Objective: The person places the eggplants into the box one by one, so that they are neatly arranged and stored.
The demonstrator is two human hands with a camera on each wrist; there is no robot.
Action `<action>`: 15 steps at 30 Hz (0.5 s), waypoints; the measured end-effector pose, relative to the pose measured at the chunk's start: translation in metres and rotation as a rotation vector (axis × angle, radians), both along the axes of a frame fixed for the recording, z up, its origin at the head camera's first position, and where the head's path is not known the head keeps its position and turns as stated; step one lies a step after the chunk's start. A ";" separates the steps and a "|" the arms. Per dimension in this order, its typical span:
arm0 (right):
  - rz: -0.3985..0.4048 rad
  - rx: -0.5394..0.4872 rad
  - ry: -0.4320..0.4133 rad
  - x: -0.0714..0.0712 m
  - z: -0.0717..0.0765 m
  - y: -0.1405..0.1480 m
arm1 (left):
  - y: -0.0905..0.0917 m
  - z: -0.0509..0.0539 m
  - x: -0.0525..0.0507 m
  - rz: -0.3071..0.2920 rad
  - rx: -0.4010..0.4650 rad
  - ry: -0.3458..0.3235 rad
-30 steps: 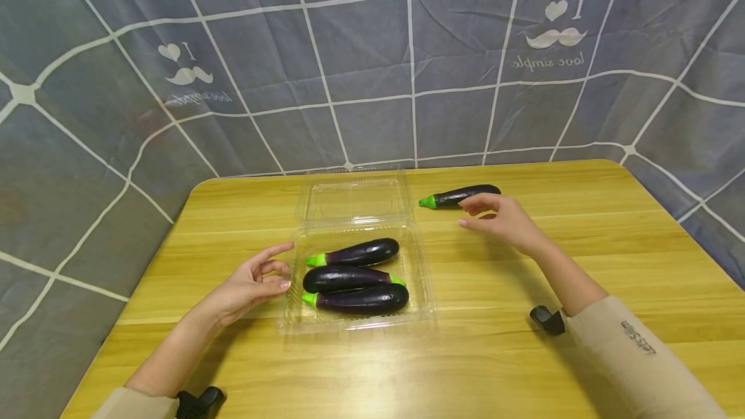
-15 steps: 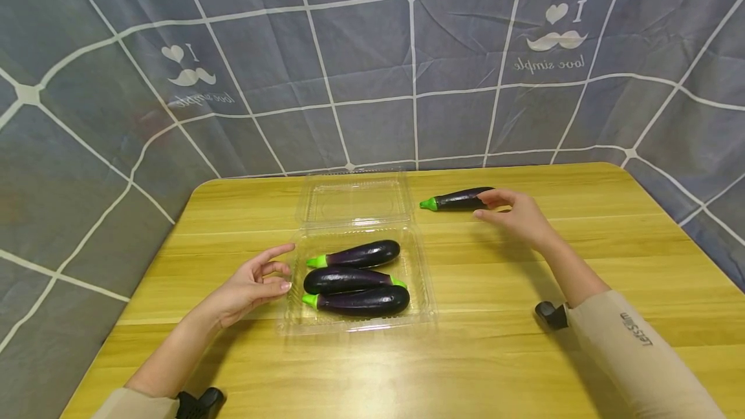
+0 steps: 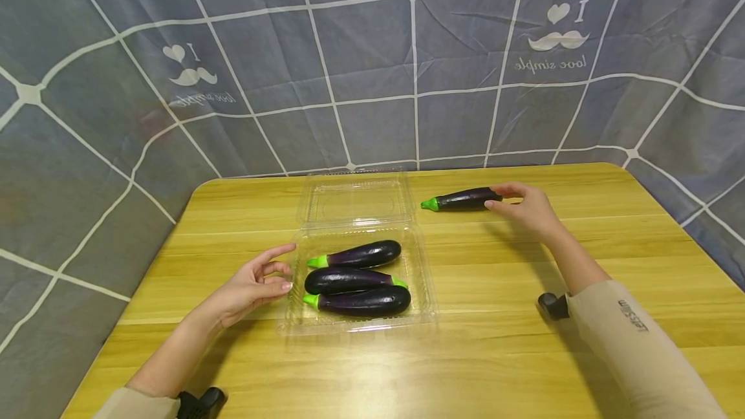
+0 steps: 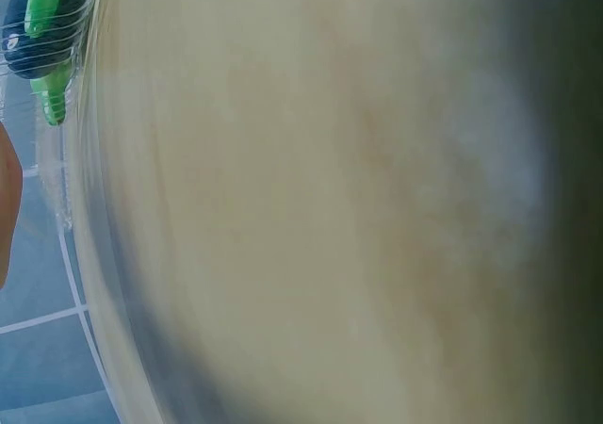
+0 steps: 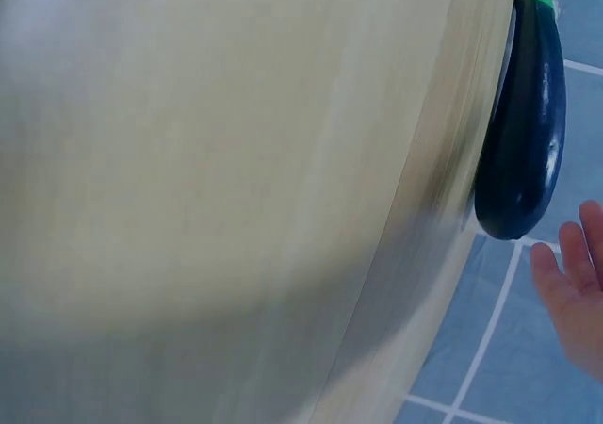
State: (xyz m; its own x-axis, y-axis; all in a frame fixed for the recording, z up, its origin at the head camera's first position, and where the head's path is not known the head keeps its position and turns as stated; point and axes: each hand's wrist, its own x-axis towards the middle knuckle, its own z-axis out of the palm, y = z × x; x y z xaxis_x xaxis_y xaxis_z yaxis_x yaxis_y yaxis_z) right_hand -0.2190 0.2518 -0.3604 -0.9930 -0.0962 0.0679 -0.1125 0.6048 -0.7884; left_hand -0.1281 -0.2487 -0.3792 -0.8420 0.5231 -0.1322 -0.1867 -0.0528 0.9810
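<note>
White-gridded grey cloth (image 3: 378, 131) with moustache prints (image 3: 544, 42) behind a yellowish wood-grain table (image 3: 477, 341).

A small curtained-off nook; whether within a home or a studio cannot be told. Grey-blue cloth (image 3: 372, 50) with white grid lines (image 3: 415, 63) hangs behind the bench (image 3: 489, 341) and along its left and right sides, creased and printed with hearts (image 3: 558, 13), moustaches (image 3: 559, 41) and mirrored lettering (image 3: 550, 64). The bench has a yellow wood-grain top with rounded far corners.
</note>
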 end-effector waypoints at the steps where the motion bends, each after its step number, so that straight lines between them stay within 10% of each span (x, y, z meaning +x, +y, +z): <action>1: -0.003 0.000 0.001 -0.001 0.000 0.000 | 0.000 0.000 0.000 0.001 0.000 -0.002; 15: -0.059 0.008 0.010 -0.018 -0.010 0.001 | -0.001 0.001 0.001 0.004 -0.021 -0.003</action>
State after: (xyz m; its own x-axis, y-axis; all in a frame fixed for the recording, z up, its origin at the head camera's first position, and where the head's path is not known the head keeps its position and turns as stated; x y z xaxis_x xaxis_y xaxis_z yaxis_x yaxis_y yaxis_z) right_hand -0.2367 0.2523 -0.3705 -0.9963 -0.0378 0.0777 -0.0844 0.6173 -0.7822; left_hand -0.1275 -0.2495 -0.3783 -0.8437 0.5167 -0.1454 -0.1895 -0.0333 0.9813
